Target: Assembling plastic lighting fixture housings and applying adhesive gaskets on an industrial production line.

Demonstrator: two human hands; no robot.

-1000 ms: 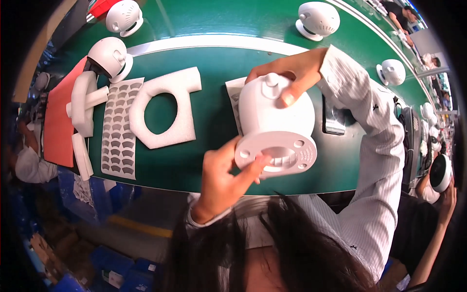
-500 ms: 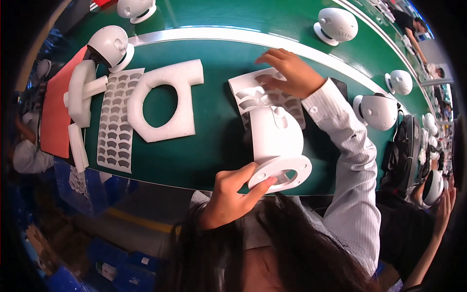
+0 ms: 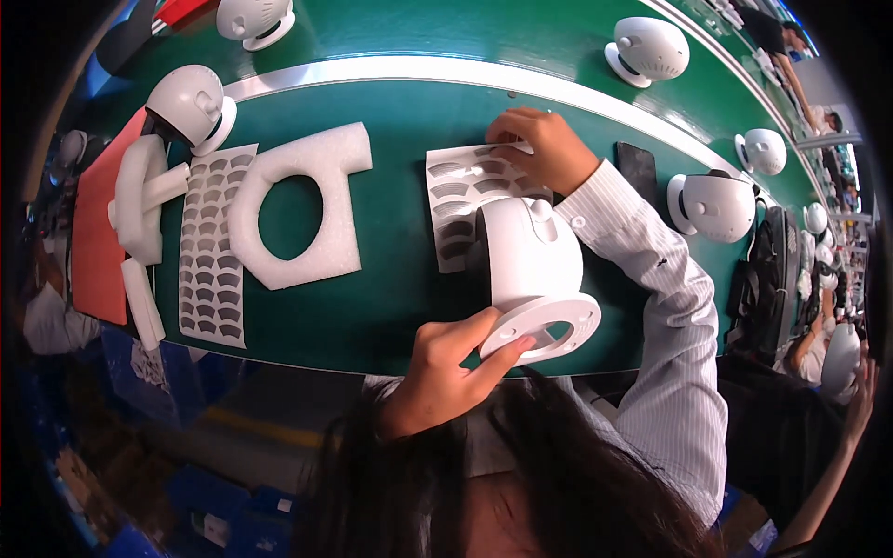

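My left hand (image 3: 439, 377) grips a white rounded device (image 3: 538, 256) by its flat ring-shaped base (image 3: 581, 325), thumb on the ring. The device is tilted, with its base toward me and its dark front facing left. Just beyond it lies a white sheet of grey fan-shaped stickers (image 3: 453, 191), partly covered by the device. At the far edge of that sheet, my right hand (image 3: 549, 144) has its fingers curled down and closed on the paper. Whether a single sticker is between the fingertips is hidden.
To the left lie a white foam frame (image 3: 339, 223), another sticker sheet (image 3: 214, 251), foam pieces (image 3: 139, 209) and an orange-red panel (image 3: 98, 242). Similar white devices stand at left (image 3: 191, 102) and right (image 3: 716, 206). A black phone-like slab (image 3: 637, 166) lies by my right sleeve.
My right hand has come down from above the sheet, and its spread fingers have closed at the far edge. The sheet has turned slightly. My left hand still holds the device.
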